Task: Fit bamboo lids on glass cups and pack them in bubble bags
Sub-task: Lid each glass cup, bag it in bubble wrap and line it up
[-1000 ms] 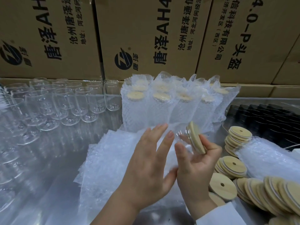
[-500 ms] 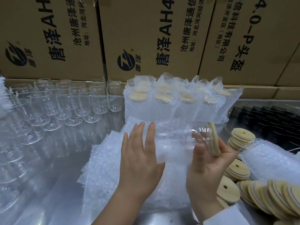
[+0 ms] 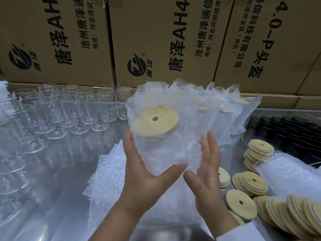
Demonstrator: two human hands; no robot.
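Bamboo lid [image 3: 157, 121], edge-on before, faced us, seemingly inside the bag [image 3: 166, 152]; our left hand [image 3: 144, 176] gripped the bag, right hand [image 3: 208, 178] pressed it flat-fingered.

The cardboard boxes [image 3: 156, 40] read "唐泽AH4" and "沧州唐泽通信"; the rightmost box [image 3: 260, 40] reads "有限公司" and "P头盔".

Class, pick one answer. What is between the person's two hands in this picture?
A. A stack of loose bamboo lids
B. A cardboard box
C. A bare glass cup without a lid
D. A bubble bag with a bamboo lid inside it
D: the left hand grips a bubble bag and the right hand rests against its side, and a bamboo lid with a hole shows inside near the bag's top.
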